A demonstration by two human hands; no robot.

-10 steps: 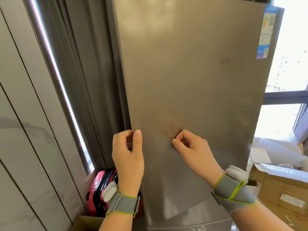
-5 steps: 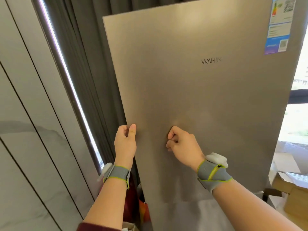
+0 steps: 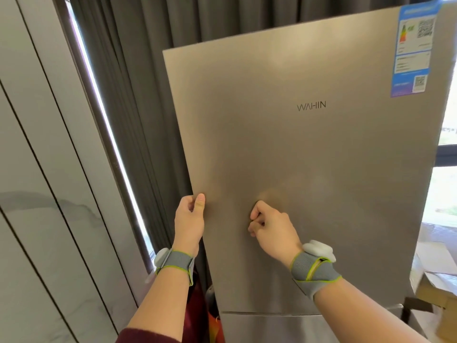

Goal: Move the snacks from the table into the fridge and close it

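The grey metal fridge door (image 3: pixel 309 157) fills the middle and right of the head view, marked WAHIN, with a blue label at its top right. My left hand (image 3: pixel 189 219) grips the door's left edge, thumb on the front face. My right hand (image 3: pixel 269 226) is a closed fist with its knuckles against the door face, a little right of the left hand. No snacks and no table are in view. The fridge's inside is hidden behind the door.
A lower fridge door (image 3: pixel 272 328) starts below a seam. Dark grey curtains (image 3: pixel 138 95) hang behind and left of the fridge. A pale panelled wall (image 3: pixel 37 169) stands at the left. Cardboard boxes (image 3: pixel 440 288) sit at the lower right, a red item (image 3: pixel 197 308) low beside the fridge.
The view has pulled back and up, so the door's top edge and logo now show. Both hands stay on the door in the same grip, and the door looks more flush.
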